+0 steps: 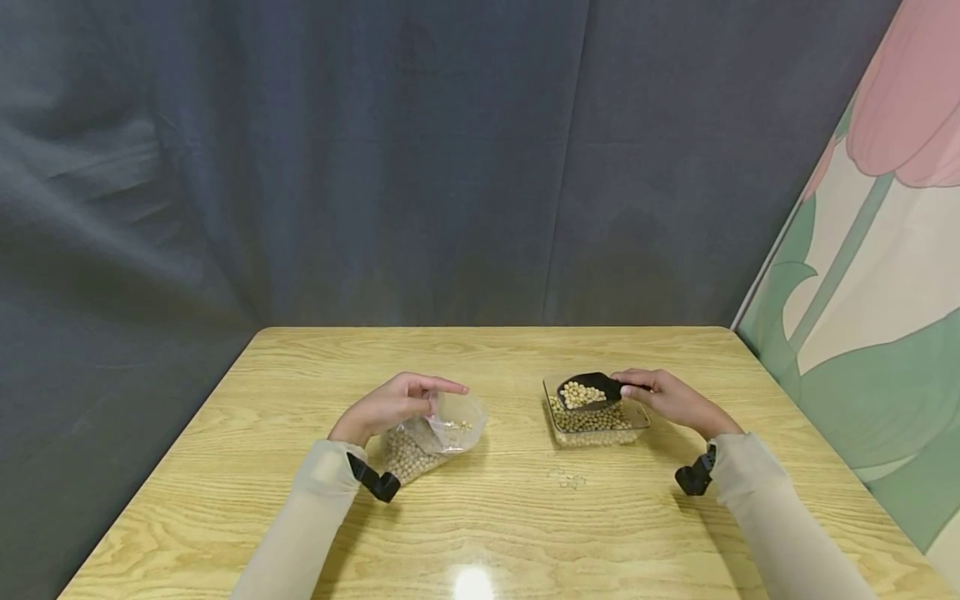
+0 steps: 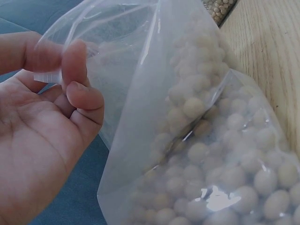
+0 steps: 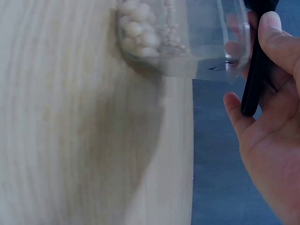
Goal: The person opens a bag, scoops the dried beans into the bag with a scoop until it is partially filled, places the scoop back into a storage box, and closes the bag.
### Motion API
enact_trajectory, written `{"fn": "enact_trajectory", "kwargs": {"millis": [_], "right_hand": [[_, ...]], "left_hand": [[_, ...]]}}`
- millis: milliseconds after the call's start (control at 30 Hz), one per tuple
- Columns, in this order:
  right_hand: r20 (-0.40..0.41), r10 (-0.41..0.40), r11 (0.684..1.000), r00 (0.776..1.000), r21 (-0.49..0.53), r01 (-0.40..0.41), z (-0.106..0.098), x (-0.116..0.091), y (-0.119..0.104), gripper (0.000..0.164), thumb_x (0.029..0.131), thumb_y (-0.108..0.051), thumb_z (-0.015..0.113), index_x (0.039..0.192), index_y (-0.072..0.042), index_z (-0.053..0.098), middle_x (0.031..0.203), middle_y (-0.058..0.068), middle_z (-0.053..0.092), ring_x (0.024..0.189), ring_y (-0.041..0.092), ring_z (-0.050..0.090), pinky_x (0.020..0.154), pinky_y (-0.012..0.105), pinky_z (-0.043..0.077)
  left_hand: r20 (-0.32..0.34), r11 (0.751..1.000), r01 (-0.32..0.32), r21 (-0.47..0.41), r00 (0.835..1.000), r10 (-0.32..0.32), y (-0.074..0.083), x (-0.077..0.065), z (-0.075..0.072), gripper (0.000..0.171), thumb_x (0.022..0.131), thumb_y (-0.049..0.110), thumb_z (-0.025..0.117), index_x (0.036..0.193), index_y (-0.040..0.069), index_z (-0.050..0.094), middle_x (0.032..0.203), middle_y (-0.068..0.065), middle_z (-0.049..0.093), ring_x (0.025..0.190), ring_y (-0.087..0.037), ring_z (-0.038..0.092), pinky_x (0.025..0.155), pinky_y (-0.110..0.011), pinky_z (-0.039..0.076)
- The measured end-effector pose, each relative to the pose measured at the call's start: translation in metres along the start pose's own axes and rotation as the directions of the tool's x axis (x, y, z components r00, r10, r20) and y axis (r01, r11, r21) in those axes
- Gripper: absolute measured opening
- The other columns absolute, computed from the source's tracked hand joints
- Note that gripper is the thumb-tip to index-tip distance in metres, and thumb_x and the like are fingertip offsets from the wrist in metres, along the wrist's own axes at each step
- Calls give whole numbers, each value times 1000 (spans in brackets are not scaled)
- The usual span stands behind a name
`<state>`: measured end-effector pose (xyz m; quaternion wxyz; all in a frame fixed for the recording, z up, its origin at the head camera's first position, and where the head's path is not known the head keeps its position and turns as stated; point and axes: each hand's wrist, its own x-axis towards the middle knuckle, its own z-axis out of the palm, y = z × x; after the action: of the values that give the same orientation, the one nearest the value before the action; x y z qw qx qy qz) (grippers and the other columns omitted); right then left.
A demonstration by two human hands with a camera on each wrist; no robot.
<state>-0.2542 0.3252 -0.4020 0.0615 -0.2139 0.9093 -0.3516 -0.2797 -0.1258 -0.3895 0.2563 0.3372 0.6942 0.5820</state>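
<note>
My left hand (image 1: 392,406) pinches the rim of a clear plastic bag (image 2: 126,140) and holds its mouth spread toward the right. Pale round beans (image 2: 234,164), like soybeans, fill the bag's lower part. In my right hand (image 1: 670,400) is the handle of a black scoop (image 1: 602,383), with thumb and fingers around it. Beans (image 1: 582,395) lie in the scoop's bowl, which is over a clear rectangular container (image 1: 564,439). More beans (image 1: 596,419) cover the container's bottom. The right wrist view shows the scoop's handle (image 3: 255,75) beside the container's wall.
The bag and container stand apart on a wooden table (image 1: 480,533). Small clear pieces or marks (image 1: 567,479) show on the tabletop in front of the container. A dark curtain (image 1: 420,167) hangs behind the table, and a flower-patterned cloth (image 1: 885,275) is on the right.
</note>
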Motion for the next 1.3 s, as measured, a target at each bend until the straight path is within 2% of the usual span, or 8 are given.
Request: {"fn": "enact_trajectory", "kwargs": {"millis": [67,167,333,567,733,1000,1100,1300], "right_hand": [[-10,-7,1000,1000,-8,7,-2,1,-2,48,101,-26,46,139,4,47,142,31,43,131,50,38,101,61,37],[-17,-10,1000,1000,-13,9,-5,3,-6,48,102,-26,46,139,3,47,142,29,43,131,49,38,102,60,36],[-18,-7,1000,1000,-1,7,-8,9,-14,49,102,-26,46,141,3,45,144,29,41,133,49,36,102,61,35],[-14,-12,1000,1000,5,12,-8,19,-24,49,101,-28,47,141,2,45,145,28,40,134,48,36,103,60,35],[-7,-14,1000,1000,8,14,-6,25,-32,49,101,-29,47,141,-1,46,146,27,40,134,47,36,102,61,35],[11,-41,999,999,25,41,0,35,-45,47,101,-26,48,140,-1,47,145,26,42,133,45,38,102,59,36],[23,-45,998,999,35,44,2,39,-49,48,101,-28,48,140,0,47,145,26,42,134,45,38,102,59,37],[54,-62,997,997,52,59,9,46,-57,49,100,-29,49,140,-1,47,145,26,42,134,45,38,102,58,38]], "left_hand": [[1,1000,4,-3,1000,-4,0,0,0,45,92,-7,40,135,-3,52,129,-27,51,71,-15,43,63,-28,39],[3,1000,7,-5,1000,-7,0,1,0,45,92,-7,41,136,-3,52,127,-27,51,73,-13,44,64,-28,39],[10,1000,-2,-2,1000,2,-1,2,0,45,92,-8,42,136,-4,51,102,-21,56,71,-16,44,63,-28,40],[20,1000,-28,-12,999,28,-2,3,-1,47,89,-10,43,135,-7,50,101,-23,56,64,-21,42,59,-30,37],[21,1000,-26,-12,999,26,-3,4,-2,46,90,-10,43,135,-7,50,89,-22,54,63,-21,40,59,-31,36],[27,999,-40,-16,999,41,-6,6,-3,46,90,-10,43,136,-8,49,103,-35,47,61,-19,39,57,-30,34],[28,999,-50,-21,998,51,-7,7,-3,46,89,-11,43,135,-9,49,98,-30,50,60,-18,39,55,-30,33],[28,998,-52,-22,998,52,-6,8,-2,46,89,-11,43,135,-9,49,78,-8,56,59,-18,39,55,-31,32]]}}
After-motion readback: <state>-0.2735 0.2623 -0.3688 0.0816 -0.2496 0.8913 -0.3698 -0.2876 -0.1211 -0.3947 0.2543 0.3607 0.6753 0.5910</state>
